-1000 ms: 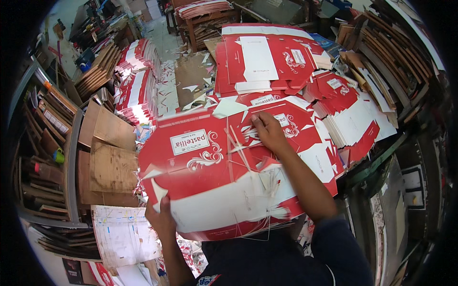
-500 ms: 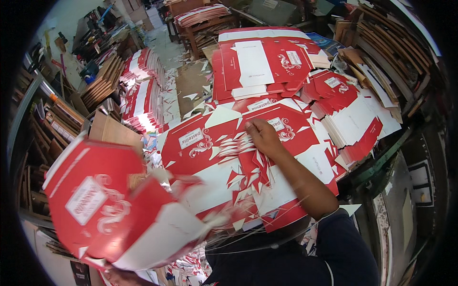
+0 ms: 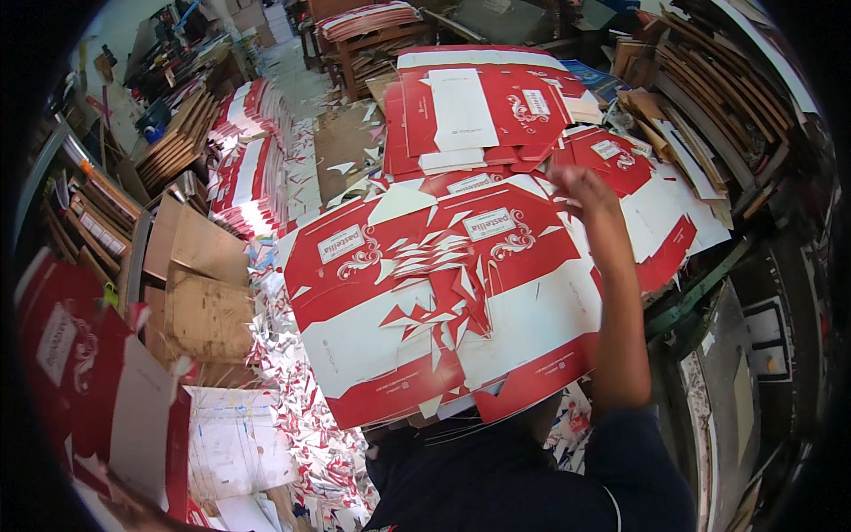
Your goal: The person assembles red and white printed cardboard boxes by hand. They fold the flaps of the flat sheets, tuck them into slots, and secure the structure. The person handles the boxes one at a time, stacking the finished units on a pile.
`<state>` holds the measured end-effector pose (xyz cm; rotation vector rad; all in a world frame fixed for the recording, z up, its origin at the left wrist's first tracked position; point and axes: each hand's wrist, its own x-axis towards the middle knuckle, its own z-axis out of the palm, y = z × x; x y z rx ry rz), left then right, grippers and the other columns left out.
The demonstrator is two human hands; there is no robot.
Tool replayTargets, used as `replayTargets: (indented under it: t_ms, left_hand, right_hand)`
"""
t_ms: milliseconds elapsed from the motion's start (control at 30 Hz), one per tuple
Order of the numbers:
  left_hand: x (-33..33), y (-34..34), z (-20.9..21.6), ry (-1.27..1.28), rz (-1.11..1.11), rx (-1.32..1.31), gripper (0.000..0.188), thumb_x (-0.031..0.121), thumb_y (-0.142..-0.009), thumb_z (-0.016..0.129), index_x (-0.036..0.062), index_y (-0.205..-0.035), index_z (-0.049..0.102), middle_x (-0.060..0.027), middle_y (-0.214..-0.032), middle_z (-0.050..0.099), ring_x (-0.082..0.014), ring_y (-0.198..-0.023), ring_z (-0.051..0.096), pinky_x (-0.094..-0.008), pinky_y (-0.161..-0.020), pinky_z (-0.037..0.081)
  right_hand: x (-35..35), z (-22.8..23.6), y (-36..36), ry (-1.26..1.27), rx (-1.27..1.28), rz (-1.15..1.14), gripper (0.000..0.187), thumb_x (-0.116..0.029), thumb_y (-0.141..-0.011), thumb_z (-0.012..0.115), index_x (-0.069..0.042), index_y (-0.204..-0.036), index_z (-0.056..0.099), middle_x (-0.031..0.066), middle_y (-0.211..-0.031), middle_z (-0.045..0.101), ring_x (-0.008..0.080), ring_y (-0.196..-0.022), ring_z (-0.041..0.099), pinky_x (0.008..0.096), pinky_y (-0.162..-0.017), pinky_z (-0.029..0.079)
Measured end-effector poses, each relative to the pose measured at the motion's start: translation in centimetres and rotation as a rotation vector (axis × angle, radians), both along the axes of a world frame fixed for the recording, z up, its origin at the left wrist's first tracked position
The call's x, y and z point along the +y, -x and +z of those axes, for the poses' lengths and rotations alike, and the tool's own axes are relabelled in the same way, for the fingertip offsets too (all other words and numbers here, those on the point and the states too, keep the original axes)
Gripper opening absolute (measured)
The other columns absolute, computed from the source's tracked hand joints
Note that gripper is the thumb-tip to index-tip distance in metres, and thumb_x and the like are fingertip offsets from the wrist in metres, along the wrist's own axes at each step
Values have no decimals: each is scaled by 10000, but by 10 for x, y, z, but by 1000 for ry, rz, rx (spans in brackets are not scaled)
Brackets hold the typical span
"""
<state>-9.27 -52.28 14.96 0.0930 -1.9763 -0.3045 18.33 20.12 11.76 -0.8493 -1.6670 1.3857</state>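
Red-white cardboard sheet [image 3: 105,381], cropped, clasped in my left hand [image 3: 129,504], left of red-white cardboard stack [image 3: 355,356]; right hand [image 3: 585,190] blurred, grip unclear.

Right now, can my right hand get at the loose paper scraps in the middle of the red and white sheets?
Probably yes: your right hand is raised near the far right corner of the sheets, the paper scraps lie uncovered on top, and nothing seems to block the way between.

We see lettered white labels [image 3: 491,225] on the red-and-white sheets [image 3: 355,300]. Small print [image 3: 548,366] along their edges seems too fine for us.
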Motion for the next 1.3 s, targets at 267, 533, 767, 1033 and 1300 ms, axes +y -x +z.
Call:
replayTargets:
  t_ms: [267, 533, 767, 1033, 1300]
  left_hand:
    - [105, 67, -150, 194, -223, -406, 695, 553, -914, 633, -89, -1181, 637, -313, -965, 687, -460, -833, 681, -504, -687, 525]
    - [120, 58, -332, 238, -296, -897, 690, 598, -841, 673, -50, -1080, 655, -300, -856, 684, -473, -800, 680, -540, -671, 531]
    - [132, 8, -376, 92, -345, -1126, 624, 590, -787, 726, -15, -914, 645, -282, -849, 686, -476, -807, 673, -541, -714, 524]
    - [92, -10, -406, 235, -191, -1183, 644, 600, -783, 710, 6, -1026, 664, -283, -911, 695, -455, -870, 684, -525, -787, 540]
    - [87, -62, -385, 86, -209, -1023, 616, 581, -786, 724, -21, -884, 640, -283, -778, 674, -487, -741, 663, -550, -656, 517]
  right_hand:
    - [-46, -89, -129, -278, -733, -218, 500, -327, -836, 771, 40, -1140, 620, 212, -1043, 641, 328, -902, 640, 384, -839, 511]
    - [-97, -73, -155, 99, -678, -309, 577, -271, -789, 816, 62, -1193, 573, 143, -980, 644, 240, -909, 632, 349, -858, 498]
    - [-104, -11, -137, 290, -180, 67, 423, -48, -825, 735, 46, -1221, 622, 74, -1116, 693, 139, -1022, 617, 285, -909, 463]
    - [-145, 119, 84, -617, 422, 962, 225, -132, -841, 705, 19, -880, 542, 178, -788, 569, 324, -732, 622, 432, -682, 465]
    - [-209, 102, 245, -882, 294, 804, 194, -95, -828, 579, 5, -991, 547, 240, -776, 632, 444, -765, 642, 543, -744, 502]
